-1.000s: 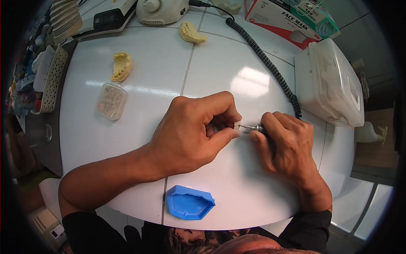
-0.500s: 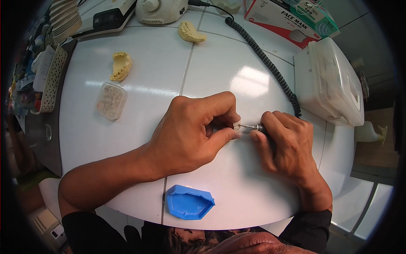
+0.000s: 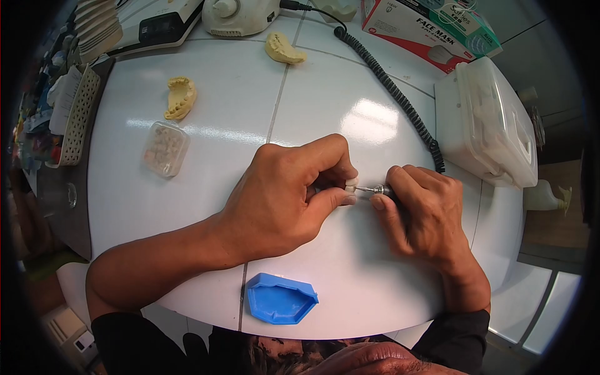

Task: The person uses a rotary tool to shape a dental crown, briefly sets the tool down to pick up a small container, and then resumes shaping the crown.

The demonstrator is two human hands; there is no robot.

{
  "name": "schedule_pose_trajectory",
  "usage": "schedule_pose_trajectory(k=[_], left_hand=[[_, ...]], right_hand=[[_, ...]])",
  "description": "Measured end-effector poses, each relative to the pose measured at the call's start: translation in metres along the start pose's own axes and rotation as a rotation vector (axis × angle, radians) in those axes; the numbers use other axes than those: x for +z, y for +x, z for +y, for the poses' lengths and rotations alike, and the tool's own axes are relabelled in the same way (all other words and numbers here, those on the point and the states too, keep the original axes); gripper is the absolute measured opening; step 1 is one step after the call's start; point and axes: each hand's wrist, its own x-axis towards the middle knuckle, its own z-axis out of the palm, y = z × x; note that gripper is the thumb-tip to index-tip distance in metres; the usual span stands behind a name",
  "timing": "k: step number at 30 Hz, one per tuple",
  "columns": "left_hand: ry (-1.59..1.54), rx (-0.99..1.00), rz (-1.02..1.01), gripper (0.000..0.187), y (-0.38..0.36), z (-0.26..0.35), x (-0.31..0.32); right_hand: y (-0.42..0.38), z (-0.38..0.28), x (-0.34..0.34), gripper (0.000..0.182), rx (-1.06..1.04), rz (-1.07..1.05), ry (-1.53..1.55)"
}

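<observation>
Between the thumb and forefinger of my left hand [image 3: 290, 194] is a small whitish piece [image 3: 350, 185], partly hidden by the fingertips. My right hand [image 3: 425, 212] is wrapped round a dark rotary handpiece [image 3: 389, 190], whose thin metal tip points left and meets the piece or sits just beside it. A blue tray [image 3: 281, 300] lies on the table below my hands. Farther off are a yellow dental cast [image 3: 180, 98] at the left, a second yellow cast [image 3: 284, 49] at the top, and a clear box [image 3: 165, 149] of small pale pieces.
A black coiled cord [image 3: 394, 87] runs down to the right hand's side from a white control unit [image 3: 234, 15]. At the right stands a white lidded container [image 3: 484, 122], with a face mask box [image 3: 431, 31] behind it. A basket [image 3: 79, 119] is at the left edge.
The small piece has turned slightly between my left fingertips, showing a little more of itself. Both hands otherwise stay nearly in place.
</observation>
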Motion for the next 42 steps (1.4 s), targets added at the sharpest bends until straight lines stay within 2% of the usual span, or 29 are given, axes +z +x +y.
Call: schedule_pose_trajectory(k=[21, 35, 42], left_hand=[[-0.025, 0.018, -0.080, 0.018, 0.0000, 0.0014, -0.0024], [-0.027, 0.029, -0.084, 0.018, -0.0003, 0.0010, -0.0025], [0.002, 0.050, -0.067, 0.019, -0.0002, 0.0011, -0.0023]], right_hand=[[-0.0007, 0.0033, -0.0016, 0.030, -0.068, -0.023, 0.000], [0.0004, 0.0029, -0.0043, 0.026, -0.021, -0.064, 0.073], [0.0013, 0.0073, -0.0070, 0.028, -0.073, -0.075, 0.041]])
